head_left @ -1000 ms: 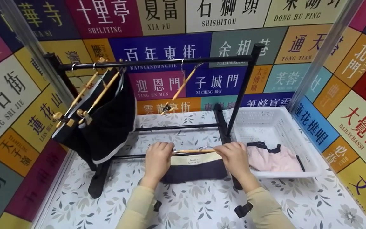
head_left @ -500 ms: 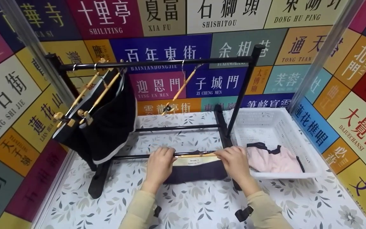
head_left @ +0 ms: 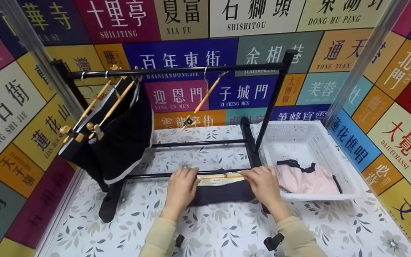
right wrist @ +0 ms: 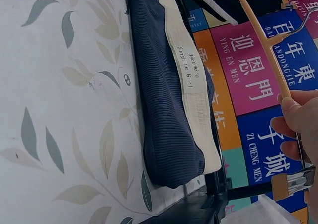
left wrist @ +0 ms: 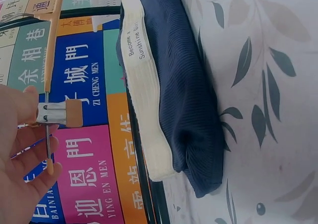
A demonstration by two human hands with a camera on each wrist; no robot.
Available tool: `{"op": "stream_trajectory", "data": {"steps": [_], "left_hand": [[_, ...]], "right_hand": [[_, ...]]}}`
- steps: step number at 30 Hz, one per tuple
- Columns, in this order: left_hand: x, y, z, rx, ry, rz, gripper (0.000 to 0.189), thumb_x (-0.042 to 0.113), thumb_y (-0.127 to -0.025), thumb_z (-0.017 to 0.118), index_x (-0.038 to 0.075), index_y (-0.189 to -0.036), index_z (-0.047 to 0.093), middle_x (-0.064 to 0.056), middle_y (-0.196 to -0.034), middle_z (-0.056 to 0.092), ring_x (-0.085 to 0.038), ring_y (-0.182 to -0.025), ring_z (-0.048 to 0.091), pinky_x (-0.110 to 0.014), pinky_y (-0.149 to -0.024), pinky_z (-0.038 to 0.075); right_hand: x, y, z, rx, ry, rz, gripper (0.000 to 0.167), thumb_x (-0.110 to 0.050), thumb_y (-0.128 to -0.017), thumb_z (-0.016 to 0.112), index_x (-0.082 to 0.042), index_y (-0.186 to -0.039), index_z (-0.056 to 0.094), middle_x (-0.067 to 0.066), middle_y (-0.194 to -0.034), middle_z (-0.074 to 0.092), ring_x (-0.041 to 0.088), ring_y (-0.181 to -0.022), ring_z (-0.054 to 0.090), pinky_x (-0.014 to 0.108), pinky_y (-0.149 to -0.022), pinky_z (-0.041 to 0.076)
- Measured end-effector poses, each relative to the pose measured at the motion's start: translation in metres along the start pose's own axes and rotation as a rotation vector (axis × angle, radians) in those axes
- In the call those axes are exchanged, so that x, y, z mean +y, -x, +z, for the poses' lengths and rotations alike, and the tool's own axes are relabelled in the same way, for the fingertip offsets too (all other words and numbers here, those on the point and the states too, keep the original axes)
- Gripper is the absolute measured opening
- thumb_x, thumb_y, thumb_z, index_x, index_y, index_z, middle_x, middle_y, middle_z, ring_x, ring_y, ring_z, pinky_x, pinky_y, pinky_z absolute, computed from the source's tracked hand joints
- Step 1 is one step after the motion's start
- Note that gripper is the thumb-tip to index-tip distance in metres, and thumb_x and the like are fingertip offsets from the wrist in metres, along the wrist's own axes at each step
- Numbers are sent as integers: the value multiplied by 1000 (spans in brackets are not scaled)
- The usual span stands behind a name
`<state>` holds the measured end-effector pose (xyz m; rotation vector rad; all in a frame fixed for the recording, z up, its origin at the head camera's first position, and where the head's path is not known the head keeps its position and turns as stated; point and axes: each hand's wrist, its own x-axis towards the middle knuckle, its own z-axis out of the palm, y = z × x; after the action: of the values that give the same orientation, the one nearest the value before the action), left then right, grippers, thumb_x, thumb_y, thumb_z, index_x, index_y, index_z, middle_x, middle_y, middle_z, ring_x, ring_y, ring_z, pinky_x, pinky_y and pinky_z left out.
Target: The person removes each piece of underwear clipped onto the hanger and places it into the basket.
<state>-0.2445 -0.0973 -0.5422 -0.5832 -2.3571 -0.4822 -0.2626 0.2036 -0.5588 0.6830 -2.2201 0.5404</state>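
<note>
My left hand (head_left: 182, 187) and right hand (head_left: 265, 185) hold a wooden clip hanger (head_left: 221, 176) level between them, one at each end. In the left wrist view, the left thumb and fingers pinch around a metal clip (left wrist: 53, 112) with wooden pads. Seen from the right wrist, the right fingers grip the hanger's bar, beside the other clip (right wrist: 293, 184). Below the hanger lies a folded navy ribbed garment (head_left: 223, 192) with a cream waistband (right wrist: 191, 80) printed "Become a Sunshine Girl". Both clips stand apart from the waistband.
A black garment rack (head_left: 173, 73) stands behind the hands. Black clothes (head_left: 123, 132) hang on clip hangers at its left, and a bare hanger (head_left: 205, 96) hangs right of its middle. At the right, a white plastic basket (head_left: 334, 153) holds a pink garment (head_left: 309, 178) with dark trim.
Both hands have come slightly down with the hanger, which now overlaps the waistband more in the head view. The left hand has shifted a little to the right. The navy garment stays in place.
</note>
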Motion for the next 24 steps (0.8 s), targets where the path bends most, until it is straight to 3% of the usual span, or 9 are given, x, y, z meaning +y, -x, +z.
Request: {"op": "stream_trajectory", "data": {"steps": [6,14,24], "left_hand": [[4,-2,1,-3,-2,29,36,21,-85,76,10,-118,68,-6,-110,66,-27,-104,59,-45,-86,47],[8,-4,6,53,-4,102,26,19,-84,76,11,-108,70,-4,-99,68,-27,-95,59,-45,-83,47],[10,-1,9,64,-7,118,19,18,-83,76,13,-101,72,-2,-92,67,-26,-89,58,-42,-79,46]], "right_hand": [[-3,-1,0,-21,-5,9,15,-18,-82,77,-22,-97,76,-4,-87,71,24,-80,60,49,-84,40],[-7,-3,2,-32,-26,10,16,-17,-82,78,-21,-97,76,-5,-88,72,23,-79,61,50,-85,41],[-12,-3,4,-29,-51,11,18,-15,-81,79,-22,-97,76,-6,-88,72,22,-80,61,48,-85,41]]}}
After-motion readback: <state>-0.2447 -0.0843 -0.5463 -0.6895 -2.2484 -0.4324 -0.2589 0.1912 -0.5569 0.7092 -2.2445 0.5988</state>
